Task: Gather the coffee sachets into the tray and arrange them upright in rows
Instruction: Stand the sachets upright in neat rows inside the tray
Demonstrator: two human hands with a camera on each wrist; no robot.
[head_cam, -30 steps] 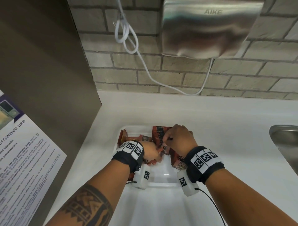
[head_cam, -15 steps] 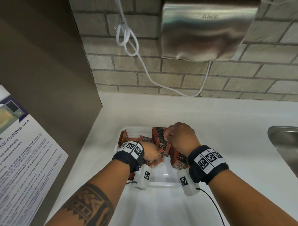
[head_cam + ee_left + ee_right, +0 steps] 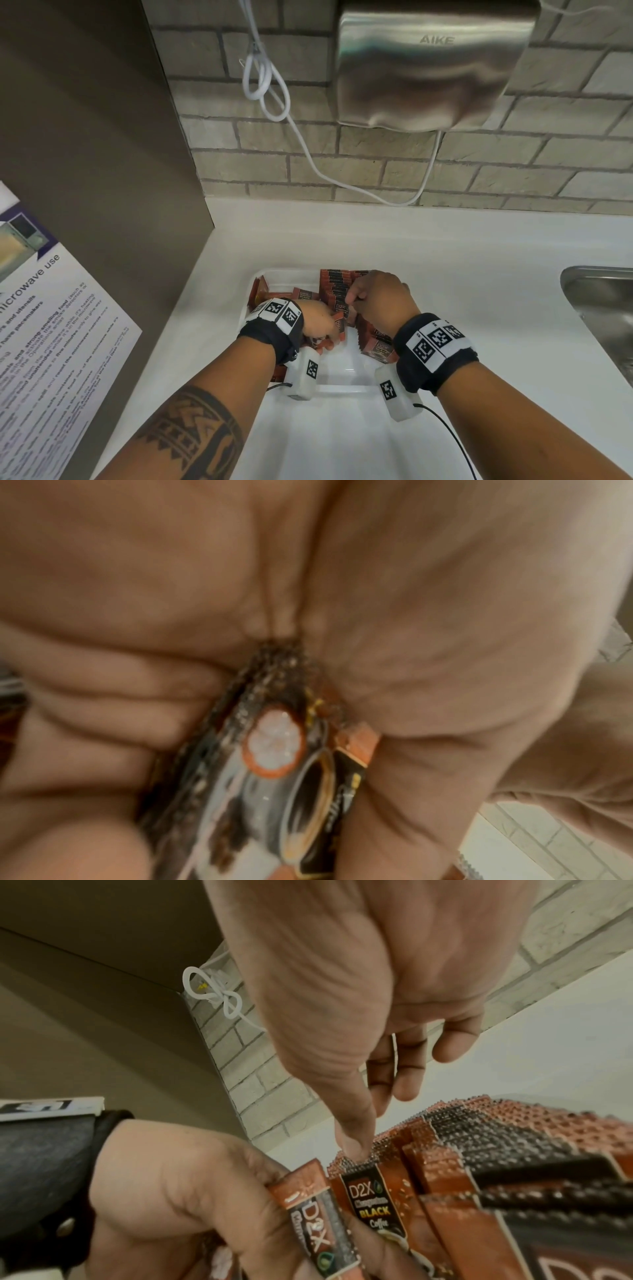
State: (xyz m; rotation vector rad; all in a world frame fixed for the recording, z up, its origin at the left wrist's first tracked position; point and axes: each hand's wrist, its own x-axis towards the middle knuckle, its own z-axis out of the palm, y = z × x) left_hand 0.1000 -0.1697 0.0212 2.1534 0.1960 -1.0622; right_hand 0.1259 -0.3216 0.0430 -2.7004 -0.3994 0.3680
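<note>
Right hand (image 3: 378, 297) shifted slightly; left hand (image 3: 317, 320) grips glossy sachets (image 3: 322, 1229).

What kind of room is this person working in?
Probably a shared office or workplace pantry. A printed notice on microwave use hangs at the left, a steel sink is set into the white counter, and a tray holds coffee sachets.

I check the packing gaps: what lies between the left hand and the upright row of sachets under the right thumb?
Only the sachet that the left hand grips; it almost meets the upright row in the right wrist view.
</note>
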